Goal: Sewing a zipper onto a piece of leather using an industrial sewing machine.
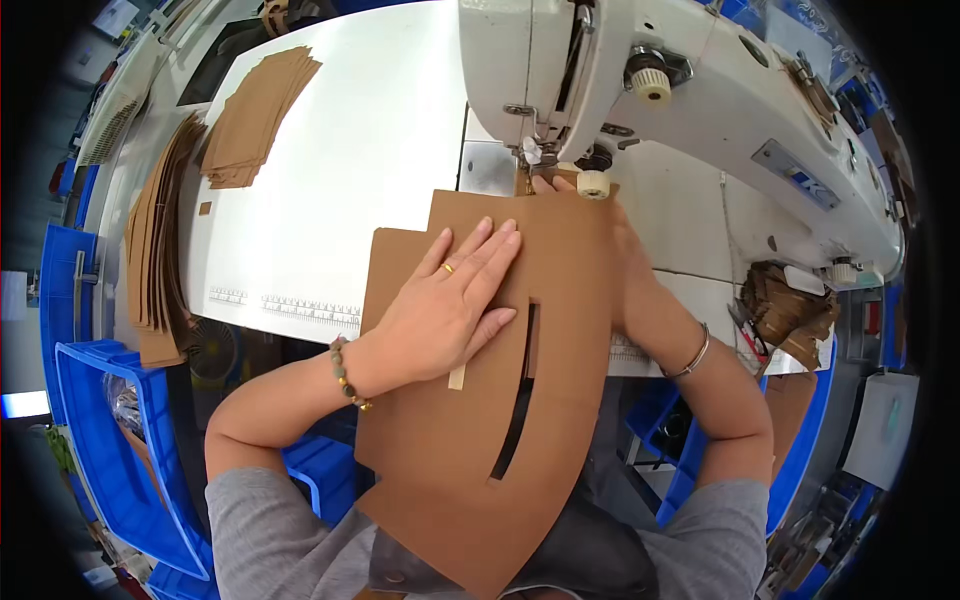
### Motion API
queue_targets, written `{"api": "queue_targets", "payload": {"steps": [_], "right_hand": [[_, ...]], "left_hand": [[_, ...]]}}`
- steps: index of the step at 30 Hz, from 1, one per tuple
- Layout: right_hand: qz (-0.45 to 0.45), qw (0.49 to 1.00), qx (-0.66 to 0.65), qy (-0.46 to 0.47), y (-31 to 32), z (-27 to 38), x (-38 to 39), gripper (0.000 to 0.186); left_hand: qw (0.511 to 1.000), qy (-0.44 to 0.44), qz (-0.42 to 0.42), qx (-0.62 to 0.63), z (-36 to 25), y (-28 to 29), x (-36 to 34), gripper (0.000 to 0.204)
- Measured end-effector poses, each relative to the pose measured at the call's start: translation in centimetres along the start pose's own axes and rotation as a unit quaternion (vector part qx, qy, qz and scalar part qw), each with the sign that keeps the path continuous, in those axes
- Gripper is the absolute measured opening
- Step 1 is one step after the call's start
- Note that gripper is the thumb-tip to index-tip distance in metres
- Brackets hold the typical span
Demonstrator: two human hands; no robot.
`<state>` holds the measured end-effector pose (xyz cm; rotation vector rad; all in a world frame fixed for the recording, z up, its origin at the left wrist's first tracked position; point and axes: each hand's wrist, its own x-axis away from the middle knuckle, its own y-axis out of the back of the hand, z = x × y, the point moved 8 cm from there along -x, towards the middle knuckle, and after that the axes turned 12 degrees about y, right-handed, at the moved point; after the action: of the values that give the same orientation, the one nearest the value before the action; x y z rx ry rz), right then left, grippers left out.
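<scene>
A large brown flat panel [470, 510] with a long slot slants from the white sewing table [340, 150] toward my lap, its top at the presser foot [532, 153] of the white sewing machine [700, 120]. My left hand [460, 290] lies open on the panel, fingers stretched toward the machine. My right hand [625, 260] is behind the panel's right edge; only fingertips show above the top edge near the foot, so its grip is hidden. A small pale strip [456, 376] shows below my left hand.
Stacks of brown pieces [250, 120] lie at the left, more [155, 250] along the table's edge. Scissors [752, 340] and brown scraps [790, 315] sit at the right. Blue bins [120, 460] stand below on both sides.
</scene>
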<state>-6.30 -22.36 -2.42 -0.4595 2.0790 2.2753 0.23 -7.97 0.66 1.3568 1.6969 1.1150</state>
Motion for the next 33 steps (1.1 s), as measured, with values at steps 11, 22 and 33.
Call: {"api": "queue_targets", "payload": {"steps": [11, 22, 33], "right_hand": [[-0.040, 0.995, -0.096, -0.008, 1.6, 0.2, 0.1, 0.073], [-0.014, 0.993, -0.112, -0.022, 1.8, 0.3, -0.2, 0.073], [-0.061, 0.992, -0.105, -0.015, 2.5, 0.4, -0.3, 0.073]], "left_hand": [[0.995, 0.028, -0.048, -0.083, 1.9, 0.2, -3.6, 0.061], [0.995, -0.005, -0.096, -0.024, 2.5, 0.6, -5.1, 0.052], [0.991, -0.007, -0.125, -0.043, 3.7, 0.9, -6.4, 0.049]]}}
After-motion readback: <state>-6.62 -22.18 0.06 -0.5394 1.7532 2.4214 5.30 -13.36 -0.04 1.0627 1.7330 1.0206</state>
